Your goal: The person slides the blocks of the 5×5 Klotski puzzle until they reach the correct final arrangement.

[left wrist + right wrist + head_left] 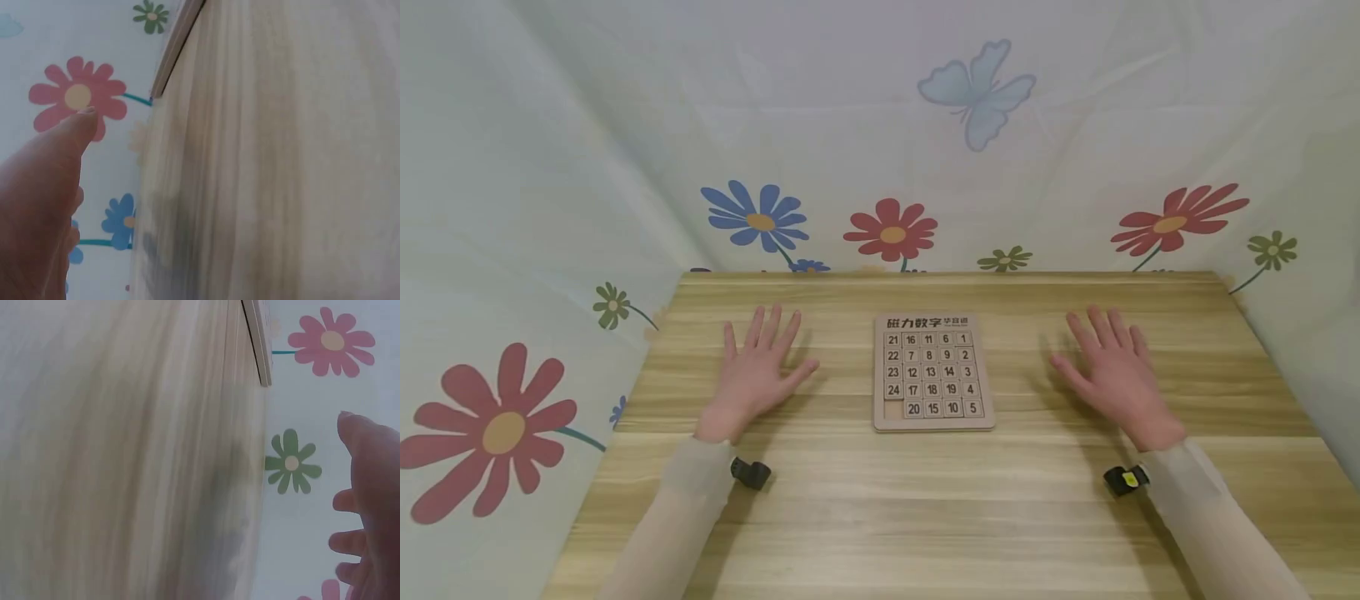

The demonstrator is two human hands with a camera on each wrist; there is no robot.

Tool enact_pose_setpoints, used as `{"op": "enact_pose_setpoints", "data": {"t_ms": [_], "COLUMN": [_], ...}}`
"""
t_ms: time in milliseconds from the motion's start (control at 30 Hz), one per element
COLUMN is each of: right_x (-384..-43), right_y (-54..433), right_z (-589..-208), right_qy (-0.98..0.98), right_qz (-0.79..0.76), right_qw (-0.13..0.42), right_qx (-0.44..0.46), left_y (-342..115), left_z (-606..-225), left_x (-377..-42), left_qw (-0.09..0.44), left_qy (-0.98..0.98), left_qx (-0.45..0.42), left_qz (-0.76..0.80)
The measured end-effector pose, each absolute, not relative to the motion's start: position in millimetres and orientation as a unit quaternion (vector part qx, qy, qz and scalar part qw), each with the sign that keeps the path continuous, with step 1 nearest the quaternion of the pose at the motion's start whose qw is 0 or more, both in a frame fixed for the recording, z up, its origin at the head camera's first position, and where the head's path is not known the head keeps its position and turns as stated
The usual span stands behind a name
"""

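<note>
Tiles (pixel 931 356) with black numbers from 1 to 24 sat in a flat sliding number puzzle (pixel 934 423). Its bottom left corner had a gap (pixel 893 410), just under 24 and beside 20. Dark letters (pixel 913 322) ran along the top of its frame. The puzzle lay on the wooden table (pixel 925 517), between the two hands and apart from both. The left hand (pixel 756 375) and the right hand (pixel 1116 379) both had straight fingers, spread wide like a star. Each wrist wore a small black camera (pixel 751 473), next to a light sleeve (pixel 681 508). Behind the table hung a white cloth (pixel 820 125) with red, blue and green flowers (pixel 891 235) and a pale blue butterfly (pixel 977 93).
</note>
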State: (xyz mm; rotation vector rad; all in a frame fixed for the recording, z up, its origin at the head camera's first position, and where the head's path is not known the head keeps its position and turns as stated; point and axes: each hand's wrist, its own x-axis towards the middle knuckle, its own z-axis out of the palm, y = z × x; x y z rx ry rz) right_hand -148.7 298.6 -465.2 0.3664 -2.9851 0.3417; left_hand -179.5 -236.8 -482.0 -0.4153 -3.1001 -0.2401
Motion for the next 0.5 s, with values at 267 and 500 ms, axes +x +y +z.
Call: {"op": "enact_pose_setpoints", "data": {"t_ms": [267,500], "right_x": [-155,-159], "right_y": [277,249], "right_z": [-460,-457], "right_qy": [-0.974,-0.963], "right_qz": [0.126,0.132], "right_qw": [0.076,0.078], "right_qx": [0.171,0.221], "left_y": [-210,-181], "left_z": [-484,-480], "left_x": [-182,-185], "left_qw": [-0.008,-0.036], "left_qy": [-0.979,-0.964], "left_qx": [-0.178,-0.236], "left_qz": [-0.095,-0.115]}}
